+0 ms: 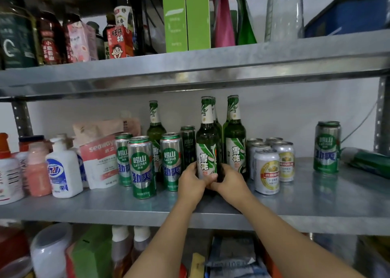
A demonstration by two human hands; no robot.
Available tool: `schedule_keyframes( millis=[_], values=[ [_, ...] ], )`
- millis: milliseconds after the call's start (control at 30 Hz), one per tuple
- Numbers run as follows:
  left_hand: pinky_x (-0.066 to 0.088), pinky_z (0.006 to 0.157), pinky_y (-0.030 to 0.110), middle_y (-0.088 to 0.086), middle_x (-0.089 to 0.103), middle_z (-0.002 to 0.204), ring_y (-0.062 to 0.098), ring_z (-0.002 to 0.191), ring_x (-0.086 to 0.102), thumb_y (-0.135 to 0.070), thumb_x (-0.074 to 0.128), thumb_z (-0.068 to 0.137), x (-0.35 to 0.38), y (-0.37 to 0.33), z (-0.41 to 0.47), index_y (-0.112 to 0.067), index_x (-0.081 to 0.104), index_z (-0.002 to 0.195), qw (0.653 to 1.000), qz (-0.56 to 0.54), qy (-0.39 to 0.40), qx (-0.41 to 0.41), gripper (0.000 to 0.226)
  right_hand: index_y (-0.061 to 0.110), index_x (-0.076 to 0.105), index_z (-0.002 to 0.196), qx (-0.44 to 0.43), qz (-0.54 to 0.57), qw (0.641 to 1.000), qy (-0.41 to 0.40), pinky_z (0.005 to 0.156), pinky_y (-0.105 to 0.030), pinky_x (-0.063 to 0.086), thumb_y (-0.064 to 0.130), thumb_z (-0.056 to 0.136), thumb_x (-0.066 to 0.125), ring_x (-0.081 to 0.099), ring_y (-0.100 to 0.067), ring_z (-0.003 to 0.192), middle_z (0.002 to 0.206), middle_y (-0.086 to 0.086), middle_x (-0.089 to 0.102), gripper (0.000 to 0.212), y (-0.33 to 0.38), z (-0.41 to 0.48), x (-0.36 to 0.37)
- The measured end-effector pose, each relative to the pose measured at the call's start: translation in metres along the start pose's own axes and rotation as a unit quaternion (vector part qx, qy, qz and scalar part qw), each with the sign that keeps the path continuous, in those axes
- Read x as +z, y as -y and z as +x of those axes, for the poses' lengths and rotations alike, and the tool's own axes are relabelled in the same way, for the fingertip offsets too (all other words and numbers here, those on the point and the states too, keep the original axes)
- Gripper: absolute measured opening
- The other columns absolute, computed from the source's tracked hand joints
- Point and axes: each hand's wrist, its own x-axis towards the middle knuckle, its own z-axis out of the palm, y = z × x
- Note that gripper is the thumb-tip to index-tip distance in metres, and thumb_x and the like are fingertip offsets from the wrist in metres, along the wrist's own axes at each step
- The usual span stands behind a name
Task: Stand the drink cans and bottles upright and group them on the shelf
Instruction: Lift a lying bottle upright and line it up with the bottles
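A green beer bottle (pixel 207 142) stands upright on the middle metal shelf (pixel 306 204). My left hand (pixel 191 179) and my right hand (pixel 229 179) both grip its base from either side. More green bottles (pixel 235 138) stand just behind it, and another (pixel 155 128) stands further left. Tall green cans (pixel 141 168) stand upright to the left, with a dark can (pixel 187 145) behind them. Small silver cans (pixel 267 171) are grouped on the right. One tall green can (pixel 327 147) stands alone far right. Beside it a green can (pixel 367 160) lies on its side.
Cleaner bottles (pixel 63 170) and a refill pouch (pixel 99 157) fill the shelf's left end. The upper shelf holds dark bottles (pixel 48 39) and green boxes (pixel 186 22). A shelf upright (pixel 381 117) stands at the right. Jars and packets sit on the shelf below.
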Motion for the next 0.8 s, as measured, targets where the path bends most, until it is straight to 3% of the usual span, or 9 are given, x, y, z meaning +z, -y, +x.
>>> schedule_keyframes(
  millis=[233, 367, 467, 667, 800],
  values=[
    [0.054, 0.093, 0.038, -0.003, 0.072, 0.109, 0.012, 0.101, 0.068, -0.013, 0.081, 0.074, 0.001, -0.001, 0.002, -0.017, 0.062, 0.120, 0.999, -0.038, 0.028, -0.010, 0.051, 0.021, 0.058, 0.115, -0.005, -0.031, 0.999, -0.016, 0.077, -0.026, 0.050, 0.026, 0.072, 0.078, 0.061, -0.013, 0.094, 0.101, 0.005, 0.066, 0.047, 0.006, -0.004, -0.004],
    [0.054, 0.094, 0.038, -0.003, 0.072, 0.110, 0.012, 0.102, 0.068, -0.013, 0.082, 0.072, 0.001, -0.002, 0.002, -0.014, 0.061, 0.123, 0.998, -0.046, 0.024, -0.018, 0.056, 0.026, 0.056, 0.110, 0.002, -0.013, 1.000, -0.009, 0.062, -0.010, 0.039, 0.021, 0.075, 0.077, 0.057, -0.004, 0.083, 0.093, 0.011, 0.062, 0.041, 0.010, -0.006, -0.006],
    [0.054, 0.094, 0.038, -0.003, 0.072, 0.112, 0.012, 0.103, 0.068, -0.015, 0.083, 0.070, 0.001, -0.004, 0.000, -0.012, 0.058, 0.127, 0.998, -0.043, 0.026, -0.023, 0.062, 0.021, 0.059, 0.115, 0.013, -0.011, 1.000, -0.004, 0.059, -0.006, 0.035, 0.019, 0.076, 0.076, 0.059, -0.008, 0.088, 0.094, 0.010, 0.061, 0.043, 0.011, -0.006, -0.006],
    [0.054, 0.093, 0.039, -0.004, 0.071, 0.114, 0.010, 0.102, 0.067, -0.026, 0.085, 0.067, 0.001, -0.012, -0.006, -0.018, 0.058, 0.124, 1.000, 0.006, 0.017, -0.013, 0.063, 0.019, 0.057, 0.124, 0.015, -0.003, 1.000, 0.009, 0.067, -0.011, 0.040, 0.018, 0.079, 0.071, 0.056, -0.009, 0.093, 0.103, 0.006, 0.063, 0.047, 0.010, -0.006, -0.005],
    [0.054, 0.095, 0.041, -0.003, 0.069, 0.118, 0.011, 0.106, 0.066, -0.046, 0.079, 0.058, -0.002, -0.018, -0.017, -0.020, 0.056, 0.129, 0.998, 0.056, 0.016, -0.009, 0.078, 0.015, 0.057, 0.127, 0.041, -0.020, 0.999, 0.020, 0.083, -0.025, 0.046, 0.012, 0.078, 0.071, 0.061, -0.019, 0.108, 0.115, -0.003, 0.068, 0.051, 0.010, -0.009, -0.007]
  ],
)
